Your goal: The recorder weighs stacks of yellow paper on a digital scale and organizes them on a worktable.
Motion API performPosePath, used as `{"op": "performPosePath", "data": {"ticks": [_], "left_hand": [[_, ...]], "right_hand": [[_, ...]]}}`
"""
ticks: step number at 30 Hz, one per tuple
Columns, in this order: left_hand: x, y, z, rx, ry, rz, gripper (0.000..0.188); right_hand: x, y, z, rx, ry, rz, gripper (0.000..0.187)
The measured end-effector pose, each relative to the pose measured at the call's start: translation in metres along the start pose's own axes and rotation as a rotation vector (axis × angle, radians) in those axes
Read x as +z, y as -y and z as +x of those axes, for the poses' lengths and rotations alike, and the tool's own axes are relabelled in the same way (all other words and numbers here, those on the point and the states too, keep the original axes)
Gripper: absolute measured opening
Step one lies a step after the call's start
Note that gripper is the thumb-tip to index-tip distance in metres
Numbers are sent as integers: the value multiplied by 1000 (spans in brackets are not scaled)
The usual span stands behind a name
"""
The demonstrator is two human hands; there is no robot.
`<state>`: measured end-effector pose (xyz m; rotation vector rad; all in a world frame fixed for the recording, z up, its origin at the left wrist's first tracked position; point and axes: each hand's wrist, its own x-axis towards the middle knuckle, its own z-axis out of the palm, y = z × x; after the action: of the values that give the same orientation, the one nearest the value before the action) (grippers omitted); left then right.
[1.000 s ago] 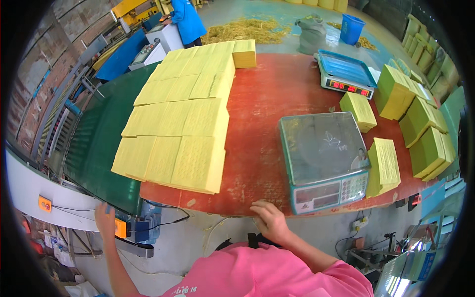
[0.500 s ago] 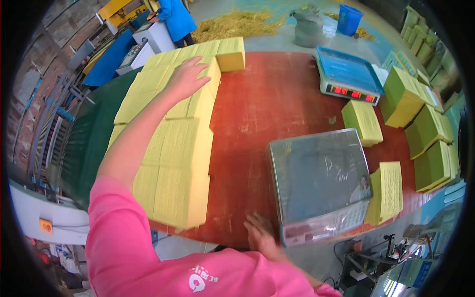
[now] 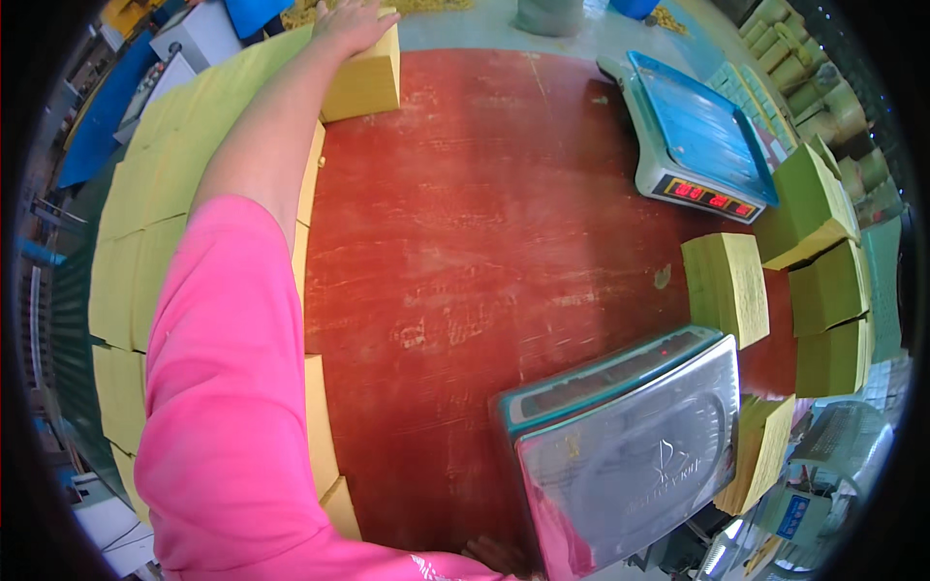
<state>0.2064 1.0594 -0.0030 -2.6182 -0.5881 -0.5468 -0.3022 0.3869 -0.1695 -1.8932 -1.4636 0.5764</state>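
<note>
the left hand point(image 3: 351, 29) is placed at the upper left of the frame, palm down over the end stack of yellow paper point(image 3: 362, 85), which is set at the upper left on the far end of the red tabletop point(image 3: 465, 242). its fingers are held apart, the thumb pointed to the right; whether any sheets are gripped cannot be told. the arm, clothed in a pink sleeve point(image 3: 223, 378), is stretched over the rows of yellow paper stacks point(image 3: 145, 194) along the left of the frame, and part of them is hidden by it.

the right hand point(image 3: 496, 555) is seen dimly at the bottom centre, just beside the grey-topped scale point(image 3: 630, 465); how far its fingers are opened, and whether anything is held, cannot be told.

at the upper right, a scale with a blue tray point(image 3: 702, 126) is stood, its red digits lit. below it a single yellow stack point(image 3: 725, 286) is placed, and another yellow stack point(image 3: 756, 455) is seen at the lower right, beside the grey-topped scale. more yellow stacks point(image 3: 823, 290) are grouped at the right edge of the tabletop. at the top, a blue garment point(image 3: 257, 14) worn by another person is partly shown, and a grey sack point(image 3: 549, 15) is cut by the frame.
</note>
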Motion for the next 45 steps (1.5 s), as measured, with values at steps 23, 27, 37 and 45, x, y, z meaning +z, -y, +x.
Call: {"op": "performPosePath", "data": {"ticks": [23, 27, 37, 45], "left_hand": [[-258, -119, -374, 22, 456, -348, 63], [-313, -120, -479, 42, 411, -407, 59], [-461, -148, -671, 132, 387, -520, 55], [-460, -142, -732, -279, 265, -691, 59]], "right_hand": [[-65, 84, 30, -117, -526, 177, 27], [-64, 96, -3, -85, -490, 516, 26], [-18, 79, -67, 577, -8, 1976, 48], [-19, 108, -61, 435, -69, 1698, 49]]}}
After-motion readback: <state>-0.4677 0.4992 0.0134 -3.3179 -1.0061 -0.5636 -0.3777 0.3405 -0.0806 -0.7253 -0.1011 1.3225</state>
